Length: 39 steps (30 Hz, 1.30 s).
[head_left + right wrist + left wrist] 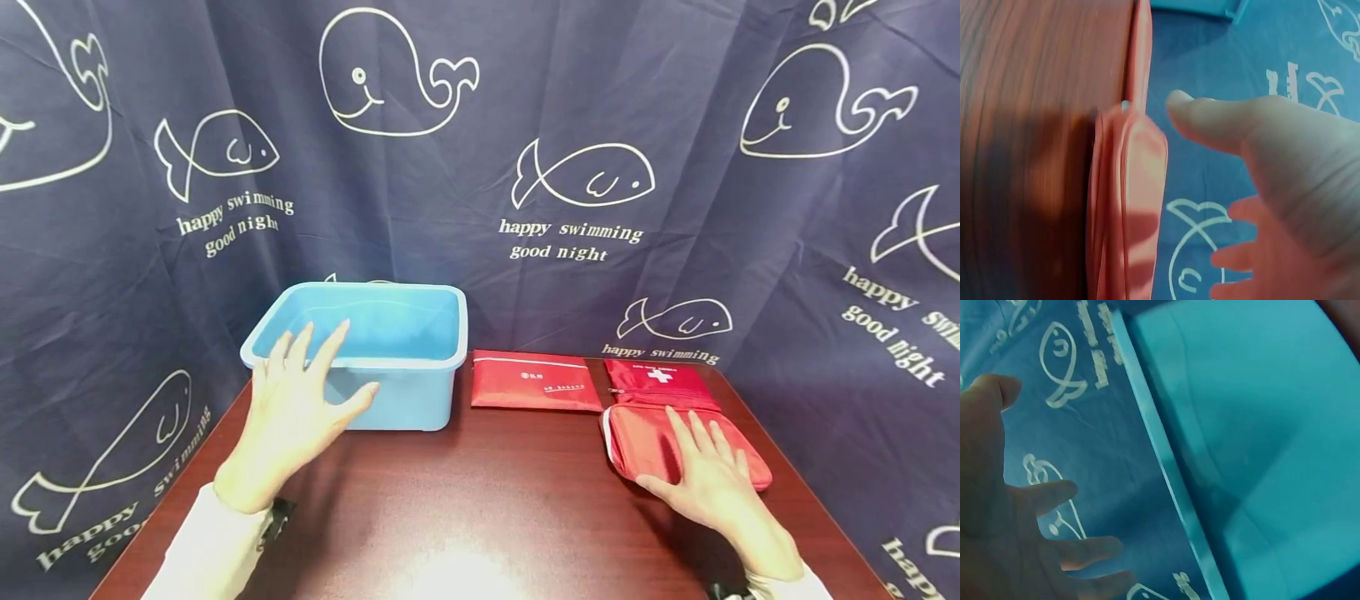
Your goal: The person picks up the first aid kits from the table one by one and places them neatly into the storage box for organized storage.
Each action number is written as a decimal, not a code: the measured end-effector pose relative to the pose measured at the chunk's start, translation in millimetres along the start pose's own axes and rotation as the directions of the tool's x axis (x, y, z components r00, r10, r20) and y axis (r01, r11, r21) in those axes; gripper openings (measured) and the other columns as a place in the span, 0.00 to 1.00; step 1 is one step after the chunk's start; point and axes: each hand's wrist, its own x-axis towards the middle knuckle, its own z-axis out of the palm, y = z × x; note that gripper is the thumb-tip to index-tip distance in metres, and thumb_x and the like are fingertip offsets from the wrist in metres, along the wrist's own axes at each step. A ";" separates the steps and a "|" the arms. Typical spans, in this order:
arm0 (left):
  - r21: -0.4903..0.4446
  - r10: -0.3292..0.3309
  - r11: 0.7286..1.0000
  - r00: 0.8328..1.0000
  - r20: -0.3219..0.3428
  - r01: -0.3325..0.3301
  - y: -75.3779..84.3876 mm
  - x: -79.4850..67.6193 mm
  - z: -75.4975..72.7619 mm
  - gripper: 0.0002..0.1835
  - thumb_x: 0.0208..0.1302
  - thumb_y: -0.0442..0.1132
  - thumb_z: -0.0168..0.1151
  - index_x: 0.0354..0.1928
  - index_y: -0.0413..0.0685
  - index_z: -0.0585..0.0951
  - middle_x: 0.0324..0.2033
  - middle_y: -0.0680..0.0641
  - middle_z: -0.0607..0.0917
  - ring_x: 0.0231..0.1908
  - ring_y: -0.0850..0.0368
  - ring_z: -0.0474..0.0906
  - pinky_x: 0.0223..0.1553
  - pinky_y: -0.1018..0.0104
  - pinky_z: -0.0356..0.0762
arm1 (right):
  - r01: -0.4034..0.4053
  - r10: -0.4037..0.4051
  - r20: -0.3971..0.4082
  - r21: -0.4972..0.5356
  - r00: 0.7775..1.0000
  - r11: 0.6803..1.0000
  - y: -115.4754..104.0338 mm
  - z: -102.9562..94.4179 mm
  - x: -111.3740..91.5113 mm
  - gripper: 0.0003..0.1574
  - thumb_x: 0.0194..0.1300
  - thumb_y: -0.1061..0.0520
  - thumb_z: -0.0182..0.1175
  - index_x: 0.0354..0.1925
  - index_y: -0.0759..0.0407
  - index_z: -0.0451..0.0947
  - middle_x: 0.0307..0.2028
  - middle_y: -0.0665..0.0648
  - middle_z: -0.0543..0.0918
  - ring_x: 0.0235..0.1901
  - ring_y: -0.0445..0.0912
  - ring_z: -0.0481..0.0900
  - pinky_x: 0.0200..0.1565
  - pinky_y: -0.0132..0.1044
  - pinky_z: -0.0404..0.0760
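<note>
My left hand (288, 412) is held up in front of a light blue plastic bin (405, 396), fingers spread and holding nothing. In the left wrist view a gap shows between the fingers (1050, 497) and the bin's rim (1166, 462). A puffy red zip pouch (645, 442) lies at the right of the table. Over it hovers my right hand (708, 483), thumb and fingers apart. The right wrist view has space between the thumb (1210, 122) and the pouch, with the hand's shadow falling on the red fabric.
Beside the bin lies a flat red pouch (532, 383) with white print. A red first-aid pouch (637, 379) bearing a white cross sits behind the puffy one, partly covered by it. The brown wooden table (465, 492) is backed by a dark blue curtain (495, 100) with whale drawings.
</note>
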 end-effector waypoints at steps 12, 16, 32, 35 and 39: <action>-0.047 0.057 0.997 0.998 -0.038 -0.058 -52.8 20.5 17.4 0.45 0.54 0.59 0.76 0.74 0.57 0.71 0.68 0.27 0.69 0.70 0.25 0.58 0.65 0.21 0.46 | 0.098 -0.099 0.029 0.023 0.995 0.995 51.1 15.5 14.9 0.76 0.38 0.37 0.84 0.72 0.75 0.60 0.67 0.85 0.63 0.66 0.83 0.58 0.64 0.76 0.57; -0.066 0.067 0.996 0.998 0.018 -0.065 -59.7 20.3 19.6 0.40 0.58 0.58 0.74 0.72 0.55 0.74 0.67 0.27 0.71 0.69 0.24 0.61 0.65 0.23 0.50 | 0.131 -0.132 0.025 0.025 0.991 0.991 60.8 19.0 15.2 0.76 0.33 0.40 0.86 0.70 0.75 0.62 0.66 0.85 0.65 0.65 0.82 0.60 0.63 0.76 0.60; -0.112 0.162 0.982 0.985 0.059 -0.155 -77.3 21.9 20.4 0.17 0.67 0.46 0.71 0.55 0.49 0.87 0.52 0.42 0.87 0.56 0.38 0.81 0.60 0.40 0.68 | 0.232 -0.228 -0.118 0.014 0.966 0.973 68.3 31.3 19.6 0.60 0.29 0.52 0.87 0.61 0.72 0.75 0.58 0.80 0.77 0.57 0.75 0.74 0.58 0.70 0.70; -0.103 0.180 0.979 0.983 0.034 -0.175 -79.8 21.4 21.4 0.16 0.65 0.43 0.72 0.53 0.49 0.89 0.50 0.42 0.88 0.53 0.38 0.82 0.57 0.40 0.71 | 0.233 -0.231 -0.111 0.001 0.967 0.973 69.2 30.4 21.6 0.58 0.30 0.54 0.86 0.61 0.71 0.76 0.58 0.80 0.77 0.56 0.76 0.75 0.57 0.70 0.72; -0.102 0.174 0.980 0.985 0.008 -0.172 -81.6 20.1 23.9 0.17 0.63 0.41 0.74 0.53 0.50 0.89 0.47 0.43 0.88 0.51 0.41 0.83 0.53 0.43 0.74 | 0.245 -0.245 -0.113 -0.013 0.963 0.969 70.1 28.4 22.3 0.55 0.30 0.56 0.85 0.60 0.71 0.78 0.57 0.79 0.78 0.54 0.75 0.77 0.56 0.70 0.74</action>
